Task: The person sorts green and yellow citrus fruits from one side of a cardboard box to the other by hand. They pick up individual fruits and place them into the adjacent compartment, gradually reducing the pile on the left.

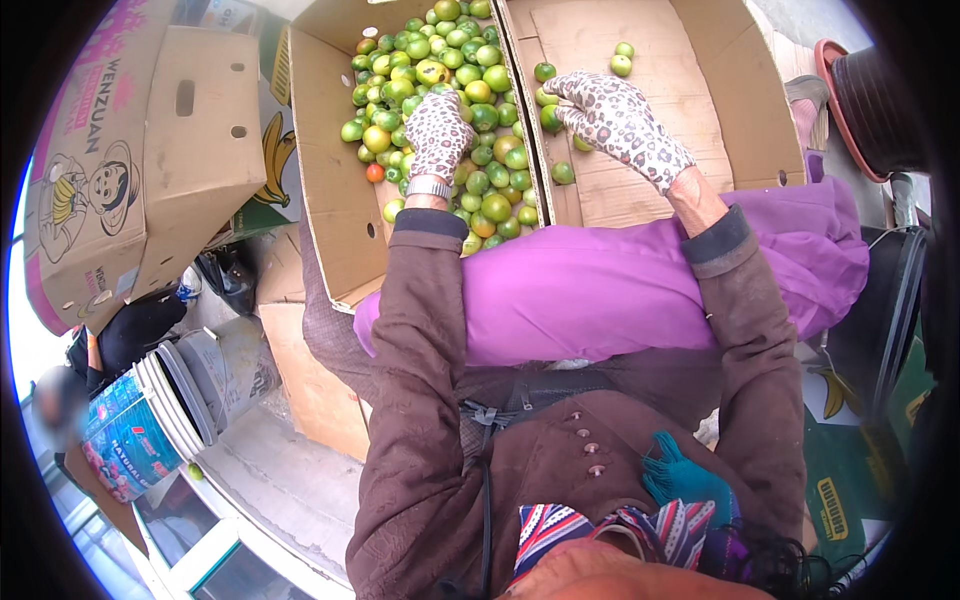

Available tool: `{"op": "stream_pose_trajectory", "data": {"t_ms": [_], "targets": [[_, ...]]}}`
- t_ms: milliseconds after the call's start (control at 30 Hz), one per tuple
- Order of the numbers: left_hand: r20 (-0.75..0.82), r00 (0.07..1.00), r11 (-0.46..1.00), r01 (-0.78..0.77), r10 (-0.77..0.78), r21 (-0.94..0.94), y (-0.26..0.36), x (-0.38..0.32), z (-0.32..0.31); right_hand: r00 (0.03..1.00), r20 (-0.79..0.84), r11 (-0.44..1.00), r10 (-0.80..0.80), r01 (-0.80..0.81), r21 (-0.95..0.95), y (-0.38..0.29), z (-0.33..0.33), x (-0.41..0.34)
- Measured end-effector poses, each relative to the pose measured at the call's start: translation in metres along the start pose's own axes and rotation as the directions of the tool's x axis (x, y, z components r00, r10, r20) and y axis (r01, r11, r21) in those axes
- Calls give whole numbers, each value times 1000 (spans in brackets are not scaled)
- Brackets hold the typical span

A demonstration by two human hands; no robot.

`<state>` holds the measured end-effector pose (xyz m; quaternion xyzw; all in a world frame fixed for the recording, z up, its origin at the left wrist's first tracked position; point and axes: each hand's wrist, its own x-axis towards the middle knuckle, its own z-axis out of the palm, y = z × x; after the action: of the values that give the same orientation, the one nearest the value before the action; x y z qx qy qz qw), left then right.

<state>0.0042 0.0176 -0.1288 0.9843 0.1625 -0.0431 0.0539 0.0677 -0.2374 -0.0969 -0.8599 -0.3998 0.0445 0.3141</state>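
Note:
Both hands wear leopard-print gloves. My left hand [439, 135] reaches down among green tomatoes [495, 206] heaped in the left cardboard box [334, 165]; its fingertips touch the pile, and whether they grip one is hidden. Some tomatoes are yellowish, and a red-orange tomato [375, 173] lies at the pile's left edge. My right hand [611, 124] is over the left side of the right cardboard box [652, 82], its fingers beside green tomatoes [550, 118] near the dividing wall. Whether it holds one cannot be told. Two small green tomatoes [621, 64] lie farther back in that box.
Purple cloth [577, 292] covers the lap, against the near ends of both boxes. A large banana carton [202, 127] stands at left, with stacked buckets [161, 420] below it. Another person [135, 337] is at far left. A dark red-rimmed container [874, 112] stands at upper right.

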Motion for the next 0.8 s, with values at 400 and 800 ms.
{"op": "stream_pose_trajectory", "data": {"t_ms": [400,800], "targets": [[118,982,144,97,146,-985,23,-27,-68,991,-132,982,-2,27,188,-36,-15,4],[145,902,262,36,407,-964,34,-20,-73,942,-314,992,-117,125,4,-41,-13,8]]}}
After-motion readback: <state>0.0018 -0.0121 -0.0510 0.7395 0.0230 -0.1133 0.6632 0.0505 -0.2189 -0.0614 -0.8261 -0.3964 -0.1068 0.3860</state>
